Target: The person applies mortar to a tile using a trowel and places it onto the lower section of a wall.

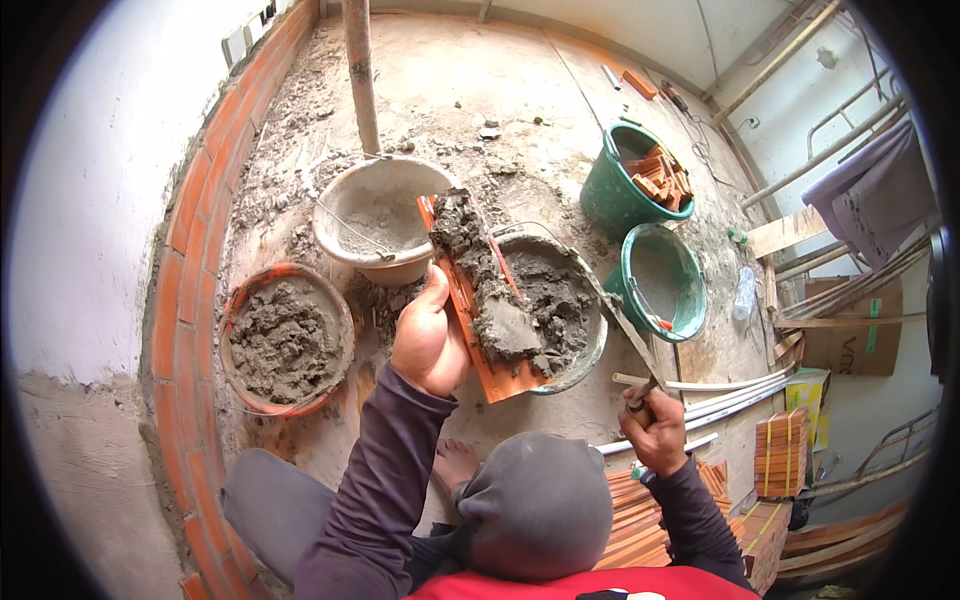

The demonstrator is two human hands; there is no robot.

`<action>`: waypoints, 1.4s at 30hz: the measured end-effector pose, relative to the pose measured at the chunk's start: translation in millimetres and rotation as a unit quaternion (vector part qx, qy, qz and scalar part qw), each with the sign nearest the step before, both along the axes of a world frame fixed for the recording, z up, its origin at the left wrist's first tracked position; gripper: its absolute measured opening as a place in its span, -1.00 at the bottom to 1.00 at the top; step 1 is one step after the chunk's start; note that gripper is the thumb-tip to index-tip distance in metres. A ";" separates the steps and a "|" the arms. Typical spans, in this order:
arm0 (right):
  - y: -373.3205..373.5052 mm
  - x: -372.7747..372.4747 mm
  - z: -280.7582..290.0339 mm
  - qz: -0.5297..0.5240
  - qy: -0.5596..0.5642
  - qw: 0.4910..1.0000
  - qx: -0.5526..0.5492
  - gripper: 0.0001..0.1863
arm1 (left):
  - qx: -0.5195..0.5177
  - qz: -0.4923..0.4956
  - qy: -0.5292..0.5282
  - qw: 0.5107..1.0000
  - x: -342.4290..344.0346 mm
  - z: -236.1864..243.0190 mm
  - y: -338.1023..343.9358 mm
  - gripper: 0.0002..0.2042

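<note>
My left hand [430, 340] grips a flat orange brick [505, 382] by its left edge, holding it tilted. Grey mortar [475, 250] lies along its upper face, rough at the far end and smoother toward the near end. In my right hand [655, 430] is a trowel [632, 338] with its fingers wrapped round the handle. The thin blade points up and left, seen nearly edge-on, right of the brick. Beneath the brick stands a bucket of mortar [560, 300], partly hidden by it. An orange-rimmed tub of mortar [285, 345] sits left of my left hand.
A low brick course [180, 310] runs along the left wall. Beyond the brick stands a pale bucket [370, 215] beside a pole [360, 80]. At right are a green bucket of broken bricks [610, 190], another green bucket [655, 280], white pipes [730, 400] and stacked bricks [780, 455].
</note>
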State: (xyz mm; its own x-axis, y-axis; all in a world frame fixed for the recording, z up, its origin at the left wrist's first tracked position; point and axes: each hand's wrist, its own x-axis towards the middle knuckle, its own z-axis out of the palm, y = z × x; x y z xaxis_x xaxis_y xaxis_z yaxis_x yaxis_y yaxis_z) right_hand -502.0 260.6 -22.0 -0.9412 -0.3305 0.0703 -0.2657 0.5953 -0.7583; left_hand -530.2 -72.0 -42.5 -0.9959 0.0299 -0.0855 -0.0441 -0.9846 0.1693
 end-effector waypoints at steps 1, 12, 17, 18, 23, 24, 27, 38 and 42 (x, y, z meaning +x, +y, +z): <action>-10.0 -6.6 5.9 0.032 0.004 0.999 -0.004 -0.75 | -0.010 -0.003 0.000 1.000 0.3 2.3 -1.0 -0.50; -100.5 -68.5 -27.5 0.223 0.107 0.962 -0.113 -0.72 | -0.076 -0.075 0.000 0.994 9.6 11.6 -4.1 -0.51; -91.0 -68.4 -46.0 0.228 0.124 0.962 -0.086 -0.61 | 0.090 -0.108 0.092 0.986 13.4 2.1 -13.4 -0.53; -83.3 -69.3 -54.3 0.224 0.117 0.965 -0.069 -0.59 | 0.080 -0.102 0.081 0.988 12.5 -3.8 -13.7 -0.53; -57.4 -61.9 -59.9 0.200 0.104 0.973 -0.041 -0.64 | 0.078 -0.097 0.073 0.990 9.5 -12.1 -13.3 -0.53; -53.7 -60.4 -57.3 0.195 0.109 0.974 -0.045 -0.66 | 0.085 -0.102 0.083 0.988 8.8 -12.0 -14.6 -0.53; -38.3 -55.5 -53.0 0.152 0.100 0.981 -0.064 -0.68 | 0.062 -0.085 0.110 0.988 9.9 -12.8 -22.0 -0.53; -71.2 -101.7 62.2 0.203 -0.290 0.929 -0.112 -0.61 | 0.052 -0.116 0.095 0.987 8.7 -1.2 -20.6 -0.55; -78.2 -118.0 58.4 0.226 -0.371 0.899 -0.051 -0.52 | 0.013 -0.102 0.076 0.992 10.9 -2.1 -18.5 -0.58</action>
